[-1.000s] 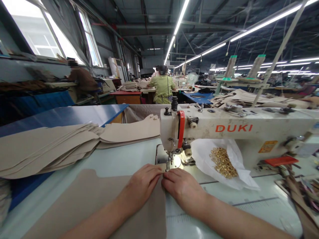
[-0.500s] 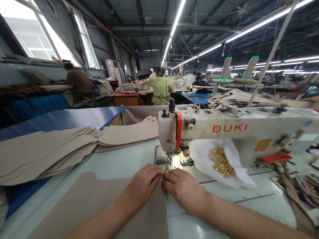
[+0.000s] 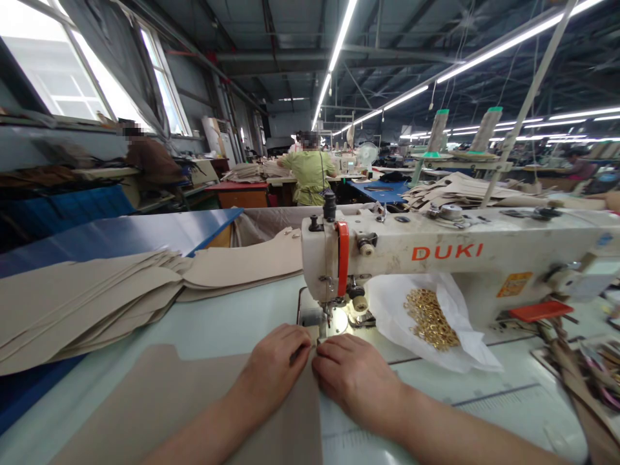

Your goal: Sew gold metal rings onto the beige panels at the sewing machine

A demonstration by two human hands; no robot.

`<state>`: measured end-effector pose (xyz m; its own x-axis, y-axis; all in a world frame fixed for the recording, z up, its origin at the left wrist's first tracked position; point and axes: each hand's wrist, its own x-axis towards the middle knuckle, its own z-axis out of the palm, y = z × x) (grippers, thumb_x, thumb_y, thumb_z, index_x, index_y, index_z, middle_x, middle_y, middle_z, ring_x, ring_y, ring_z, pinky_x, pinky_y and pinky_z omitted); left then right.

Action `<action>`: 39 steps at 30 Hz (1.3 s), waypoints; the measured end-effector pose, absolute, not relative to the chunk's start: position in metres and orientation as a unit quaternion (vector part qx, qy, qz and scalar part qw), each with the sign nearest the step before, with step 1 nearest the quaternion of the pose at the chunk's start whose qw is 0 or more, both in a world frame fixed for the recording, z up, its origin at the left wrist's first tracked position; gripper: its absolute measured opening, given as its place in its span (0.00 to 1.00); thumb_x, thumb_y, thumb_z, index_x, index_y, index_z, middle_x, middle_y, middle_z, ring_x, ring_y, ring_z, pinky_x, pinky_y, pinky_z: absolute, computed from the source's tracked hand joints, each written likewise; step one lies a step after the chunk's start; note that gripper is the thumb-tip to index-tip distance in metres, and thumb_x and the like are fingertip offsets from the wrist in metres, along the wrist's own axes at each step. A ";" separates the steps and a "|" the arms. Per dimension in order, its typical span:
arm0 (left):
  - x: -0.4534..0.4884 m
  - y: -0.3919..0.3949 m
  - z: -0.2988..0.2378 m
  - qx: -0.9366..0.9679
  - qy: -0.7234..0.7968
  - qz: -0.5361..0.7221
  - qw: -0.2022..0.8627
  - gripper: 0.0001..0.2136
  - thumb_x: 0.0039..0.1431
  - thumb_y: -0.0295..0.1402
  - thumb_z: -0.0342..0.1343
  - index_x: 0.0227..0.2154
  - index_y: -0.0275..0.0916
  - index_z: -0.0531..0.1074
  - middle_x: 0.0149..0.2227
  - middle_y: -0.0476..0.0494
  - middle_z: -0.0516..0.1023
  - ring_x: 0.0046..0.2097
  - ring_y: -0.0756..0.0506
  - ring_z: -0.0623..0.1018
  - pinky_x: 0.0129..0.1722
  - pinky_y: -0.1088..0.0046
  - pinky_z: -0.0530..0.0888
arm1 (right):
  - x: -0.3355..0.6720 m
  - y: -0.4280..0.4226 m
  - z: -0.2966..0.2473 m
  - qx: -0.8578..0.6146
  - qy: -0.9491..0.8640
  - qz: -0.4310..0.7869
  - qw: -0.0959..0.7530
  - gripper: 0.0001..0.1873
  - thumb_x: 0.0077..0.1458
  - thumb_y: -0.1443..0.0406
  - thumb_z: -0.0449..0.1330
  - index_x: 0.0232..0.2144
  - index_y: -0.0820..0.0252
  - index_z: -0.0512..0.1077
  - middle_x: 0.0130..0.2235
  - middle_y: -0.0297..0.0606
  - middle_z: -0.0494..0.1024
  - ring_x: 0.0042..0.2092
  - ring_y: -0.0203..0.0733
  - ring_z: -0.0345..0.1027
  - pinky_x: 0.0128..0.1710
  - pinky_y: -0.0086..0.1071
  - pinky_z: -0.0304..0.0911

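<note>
A large beige fabric panel (image 3: 213, 400) lies on the pale table under my left forearm, its upper right corner just in front of the needle of a white sewing machine (image 3: 450, 242). My left hand (image 3: 278, 365) is closed on the panel at that corner, thumb and fingers pinched together. Close against it, my right hand (image 3: 353, 371) is also closed, with its curled fingertips at the panel's right edge. Both hands hide the corner itself. The lit needle plate (image 3: 339, 320) is right beyond my fingertips.
Stacked beige panels (image 3: 111, 297) lie to the left. Gold metal rings (image 3: 431, 316) sit on a white sheet (image 3: 387, 303) under the machine's arm. At the right edge is a tray of tools and straps (image 3: 600, 374). A person in a green top (image 3: 310, 174) sits farther off.
The view has shifted slightly. Both hands stay at the panel's corner by the needle, with the fingers a little rearranged.
</note>
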<state>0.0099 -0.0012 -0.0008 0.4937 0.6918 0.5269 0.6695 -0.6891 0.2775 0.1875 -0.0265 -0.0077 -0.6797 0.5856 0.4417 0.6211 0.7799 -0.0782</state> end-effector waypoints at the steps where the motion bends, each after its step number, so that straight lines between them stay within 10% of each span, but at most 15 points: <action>1: 0.010 -0.001 -0.001 0.863 0.395 0.314 0.020 0.07 0.54 0.23 0.49 0.24 0.40 0.68 0.27 0.49 0.76 0.32 0.48 0.75 0.33 0.74 0.72 | 0.187 -0.026 -0.008 -0.336 -0.913 -0.035 0.228 0.02 0.57 0.68 0.57 0.32 0.62 0.69 0.35 0.38 0.75 0.38 0.42 0.66 0.41 0.34 0.62; 39: 0.011 0.001 -0.004 0.886 0.340 0.314 -0.025 0.10 0.60 0.26 0.46 0.26 0.39 0.69 0.26 0.48 0.75 0.31 0.48 0.73 0.32 0.73 0.72 | 0.188 -0.026 -0.008 -0.303 -0.923 -0.034 0.236 0.04 0.60 0.68 0.55 0.34 0.63 0.70 0.36 0.38 0.76 0.42 0.40 0.66 0.45 0.33 0.61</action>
